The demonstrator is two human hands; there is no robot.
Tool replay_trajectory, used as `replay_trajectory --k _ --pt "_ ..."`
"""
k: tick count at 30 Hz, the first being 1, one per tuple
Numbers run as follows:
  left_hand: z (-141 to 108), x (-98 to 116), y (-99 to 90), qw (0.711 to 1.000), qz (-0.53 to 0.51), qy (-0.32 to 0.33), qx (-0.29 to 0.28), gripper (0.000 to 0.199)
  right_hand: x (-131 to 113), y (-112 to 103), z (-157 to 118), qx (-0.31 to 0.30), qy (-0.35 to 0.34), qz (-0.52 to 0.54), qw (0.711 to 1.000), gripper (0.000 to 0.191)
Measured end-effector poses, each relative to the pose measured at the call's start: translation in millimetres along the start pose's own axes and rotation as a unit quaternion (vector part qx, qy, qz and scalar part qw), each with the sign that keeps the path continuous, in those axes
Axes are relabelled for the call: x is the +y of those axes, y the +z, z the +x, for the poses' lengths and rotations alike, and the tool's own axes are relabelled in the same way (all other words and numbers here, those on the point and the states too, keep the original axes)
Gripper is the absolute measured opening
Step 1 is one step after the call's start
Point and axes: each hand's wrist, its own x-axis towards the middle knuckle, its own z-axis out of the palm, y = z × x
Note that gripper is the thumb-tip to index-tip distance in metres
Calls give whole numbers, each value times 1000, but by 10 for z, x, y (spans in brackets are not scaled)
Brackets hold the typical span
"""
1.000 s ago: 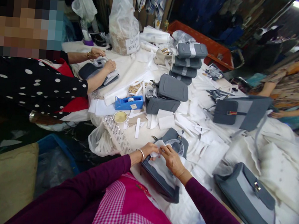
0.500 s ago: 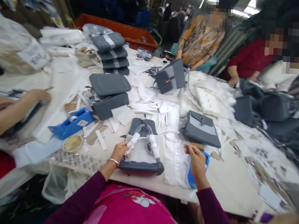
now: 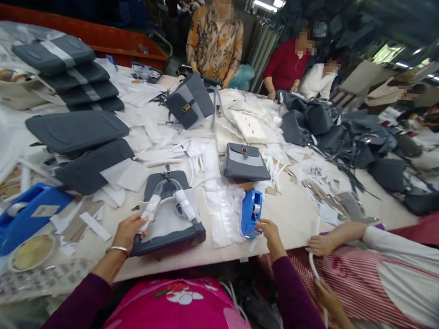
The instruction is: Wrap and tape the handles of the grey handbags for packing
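A dark grey bag [image 3: 172, 226] lies at the table's front edge, its handle wrapped in white and clear material, with pale sheeting on its front. My left hand [image 3: 128, 232] is closed on the bag's left side, by the wrapped handle. My right hand [image 3: 269, 232] is at the lower end of a blue tape dispenser [image 3: 251, 212], fingertips pressed together near its cutting end; whatever they pinch is too small to make out. Clear plastic sheets [image 3: 221, 213] lie between the bag and the dispenser.
Stacked grey bags [image 3: 70, 74] and a second blue dispenser [image 3: 21, 215] are at left. Another bag [image 3: 246, 162] lies beyond the nearer dispenser, a heap of bags [image 3: 321, 124] at back right. A person's hands [image 3: 323, 244] hold a white strip at right. More people stand behind.
The view has swung right, bringing in the person in a striped apron. My right hand has moved down to the near end of the dispenser. My left hand stays on the bag.
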Motion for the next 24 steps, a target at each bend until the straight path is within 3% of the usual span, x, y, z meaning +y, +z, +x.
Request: replay_trajectory --k 6,24 --pt "-9 5 9 1000 -1 2 2 41 73 32 8 27 46 8 999 24" --pt "27 -50 -25 1000 -17 1 -4 40 -42 17 -78 15 31 9 999 21"
